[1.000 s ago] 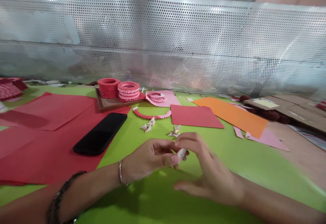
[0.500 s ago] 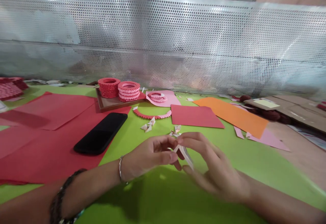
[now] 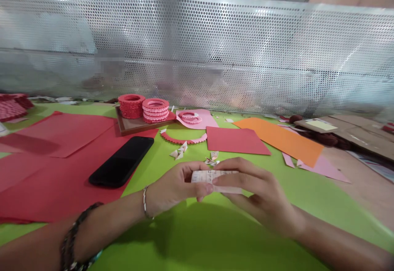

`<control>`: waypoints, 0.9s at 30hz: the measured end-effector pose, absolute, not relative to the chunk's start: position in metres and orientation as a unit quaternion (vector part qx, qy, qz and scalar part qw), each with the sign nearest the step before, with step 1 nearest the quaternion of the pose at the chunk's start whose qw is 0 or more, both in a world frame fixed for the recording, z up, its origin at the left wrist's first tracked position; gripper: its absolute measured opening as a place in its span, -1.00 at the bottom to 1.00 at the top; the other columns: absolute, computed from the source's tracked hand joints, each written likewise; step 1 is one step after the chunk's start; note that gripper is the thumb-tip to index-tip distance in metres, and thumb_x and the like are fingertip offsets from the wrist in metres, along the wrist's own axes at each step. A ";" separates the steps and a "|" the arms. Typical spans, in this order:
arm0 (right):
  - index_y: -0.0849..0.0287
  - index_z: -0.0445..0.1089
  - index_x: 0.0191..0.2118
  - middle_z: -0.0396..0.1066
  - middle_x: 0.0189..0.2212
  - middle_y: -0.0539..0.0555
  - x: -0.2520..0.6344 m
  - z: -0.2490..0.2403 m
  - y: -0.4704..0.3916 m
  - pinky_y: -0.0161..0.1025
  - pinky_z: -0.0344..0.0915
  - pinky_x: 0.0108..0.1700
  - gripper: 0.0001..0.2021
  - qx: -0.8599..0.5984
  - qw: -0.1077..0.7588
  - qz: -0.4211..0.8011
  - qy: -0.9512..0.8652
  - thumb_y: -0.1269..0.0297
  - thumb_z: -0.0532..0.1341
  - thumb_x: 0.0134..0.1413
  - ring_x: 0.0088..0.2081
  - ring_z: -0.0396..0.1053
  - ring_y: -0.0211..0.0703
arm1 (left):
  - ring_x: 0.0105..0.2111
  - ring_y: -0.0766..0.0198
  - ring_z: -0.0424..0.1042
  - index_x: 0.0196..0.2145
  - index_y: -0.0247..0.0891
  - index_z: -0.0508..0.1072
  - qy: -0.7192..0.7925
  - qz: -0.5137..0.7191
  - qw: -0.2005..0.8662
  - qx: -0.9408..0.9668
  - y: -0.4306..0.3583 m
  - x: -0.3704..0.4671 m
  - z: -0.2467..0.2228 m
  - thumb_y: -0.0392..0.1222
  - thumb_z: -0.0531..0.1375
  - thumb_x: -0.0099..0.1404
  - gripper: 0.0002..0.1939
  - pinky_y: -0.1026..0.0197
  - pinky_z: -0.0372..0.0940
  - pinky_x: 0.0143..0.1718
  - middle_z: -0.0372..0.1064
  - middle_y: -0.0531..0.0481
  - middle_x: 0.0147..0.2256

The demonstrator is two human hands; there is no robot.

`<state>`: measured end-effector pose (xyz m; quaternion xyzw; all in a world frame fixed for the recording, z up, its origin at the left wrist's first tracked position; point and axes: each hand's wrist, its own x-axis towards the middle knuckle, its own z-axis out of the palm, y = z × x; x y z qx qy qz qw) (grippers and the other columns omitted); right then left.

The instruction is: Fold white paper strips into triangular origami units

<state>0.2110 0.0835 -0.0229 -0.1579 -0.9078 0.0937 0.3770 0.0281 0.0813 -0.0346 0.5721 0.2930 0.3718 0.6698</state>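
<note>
Between my hands, above the green table [image 3: 197, 238], is a small folded strip of white printed paper [image 3: 201, 176]. My left hand [image 3: 181, 184] pinches its left end between thumb and fingers. Fingers of my right hand [image 3: 255, 193] lie over its right part and grip it, with the thumb below. Just beyond my hands lie small folded paper triangles [image 3: 180, 152] and another little cluster of folded pieces [image 3: 213, 158]. Farther back rests a red and pink toothed paper ring [image 3: 184, 141], partly covered by a red paper sheet [image 3: 237, 140].
A black phone [image 3: 123, 162] lies on large red sheets [image 3: 55, 189] at left. A brown tray [image 3: 131, 128] carries stacks of red and pink rings [image 3: 155, 110]. Orange paper [image 3: 283, 139] and cardboard [image 3: 360, 133] lie at right. A perforated metal panel [image 3: 197, 49] stands behind.
The paper piece was an open, tilted V shape; now it is a flatter strip held level, its printed face showing. My right fingers have closed over it.
</note>
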 end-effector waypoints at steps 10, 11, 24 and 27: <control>0.24 0.37 -0.30 0.40 -0.38 0.08 0.209 -0.016 0.085 -0.42 0.31 -0.29 -0.88 -0.176 0.381 0.155 -0.895 0.48 0.17 -0.02 -0.32 0.36 -0.31 | -0.64 0.51 0.00 -0.52 -0.34 0.27 0.338 0.358 0.634 0.596 0.083 0.028 -0.032 -0.18 0.21 -0.03 -0.81 0.40 -0.08 -0.62 0.08 0.20 -0.65; 0.24 0.37 -0.33 0.41 -0.41 0.07 0.208 -0.016 0.085 -0.42 0.31 -0.32 -0.91 -0.184 0.383 0.169 -0.889 0.47 0.17 -0.02 -0.35 0.36 -0.31 | -0.64 0.51 0.00 -0.51 -0.34 0.27 0.348 0.347 0.627 0.604 0.083 0.028 -0.031 -0.17 0.20 -0.02 -0.81 0.40 -0.09 -0.62 0.08 0.20 -0.64; 0.21 0.24 -0.49 0.28 -0.61 -0.05 0.198 -0.029 0.085 -0.42 0.20 -0.54 -0.92 -0.362 0.378 0.365 -0.770 0.37 0.16 -0.06 -0.56 0.24 -0.36 | -0.62 0.48 -0.02 -0.46 -0.30 0.24 0.380 0.337 0.547 0.665 0.080 0.028 -0.040 -0.21 0.14 0.05 -0.86 0.40 -0.08 -0.62 0.02 0.20 -0.61; 0.20 0.23 -0.46 0.29 -0.59 -0.05 0.197 -0.031 0.084 -0.42 0.21 -0.53 -0.93 -0.366 0.382 0.388 -0.755 0.37 0.17 -0.06 -0.54 0.25 -0.36 | -0.62 0.47 -0.02 -0.45 -0.31 0.25 0.391 0.335 0.531 0.673 0.080 0.028 -0.041 -0.19 0.14 0.05 -0.85 0.40 -0.07 -0.63 0.03 0.19 -0.61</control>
